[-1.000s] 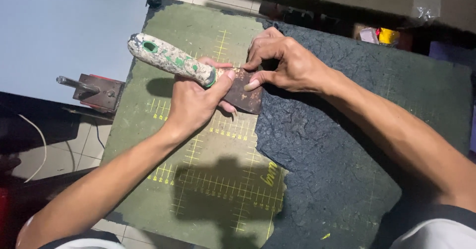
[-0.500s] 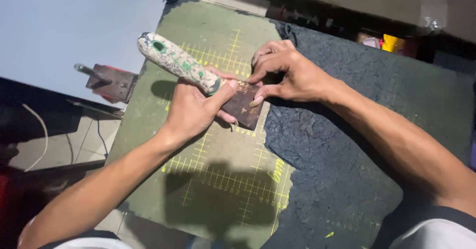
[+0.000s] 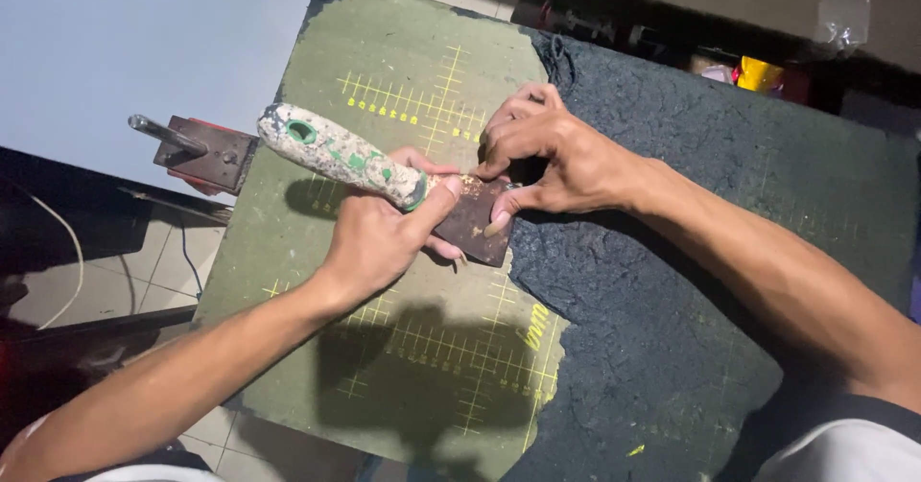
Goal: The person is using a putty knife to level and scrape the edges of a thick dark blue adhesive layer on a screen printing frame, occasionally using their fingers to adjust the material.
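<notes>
My left hand (image 3: 384,237) grips a brush by its green handle (image 3: 331,151), which is caked in pale dried residue; the handle points up and to the left. The brush's head is hidden behind my thumb and rests against a small dark brown piece (image 3: 475,223). My right hand (image 3: 552,151) pinches that piece from above, with thumb and fingers at its upper and right edges. The piece lies on a worn green cutting mat (image 3: 413,348) with yellow grid lines.
A rough dark coating (image 3: 691,252) covers the right half of the mat. A small metal device with a protruding rod (image 3: 192,146) sits beside the mat's left edge. Yellow and red objects (image 3: 758,74) lie in the shadowed top right. Tiled floor shows below left.
The view has shifted slightly. My hands and the brown piece keep the same grip, and the brush handle now points a little more to the left.
</notes>
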